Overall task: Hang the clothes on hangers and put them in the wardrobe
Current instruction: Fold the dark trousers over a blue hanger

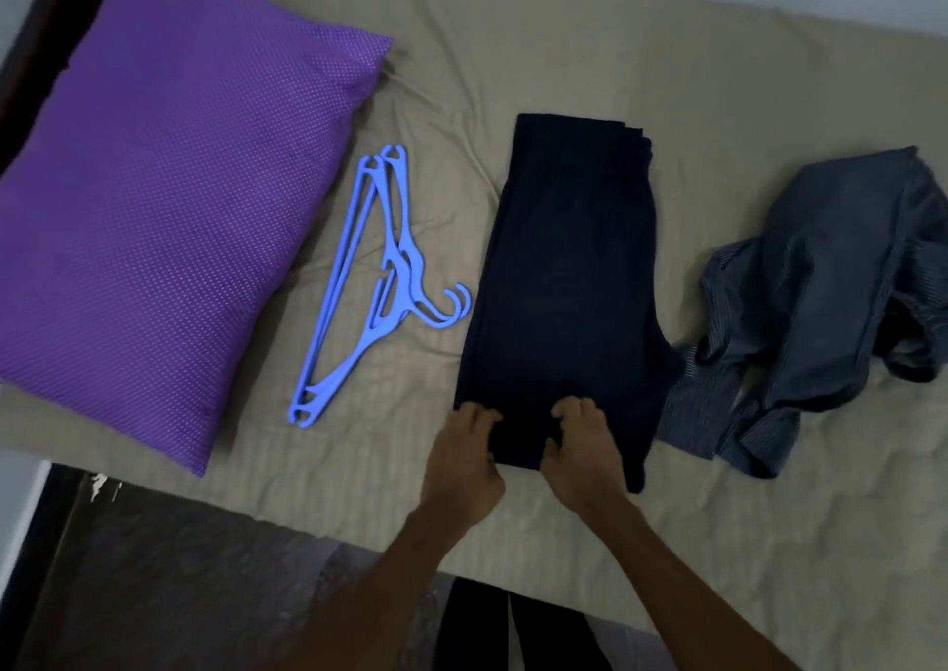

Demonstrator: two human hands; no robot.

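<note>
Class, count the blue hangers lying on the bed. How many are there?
2. Both blue hangers lie stacked, nearly overlapping, on the bed between the purple pillow and the dark garment. A third underneath cannot be ruled out.

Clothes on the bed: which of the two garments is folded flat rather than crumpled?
The dark navy garment in the middle, gripped by both hands; the striped grey garment to its right lies rumpled and untouched.

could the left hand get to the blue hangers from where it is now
Probably yes. The left hand grips the near edge of the dark folded garment, and the blue hangers lie on bare bedsheet just to its left with nothing between them. It would have to let go of the garment first.
</note>
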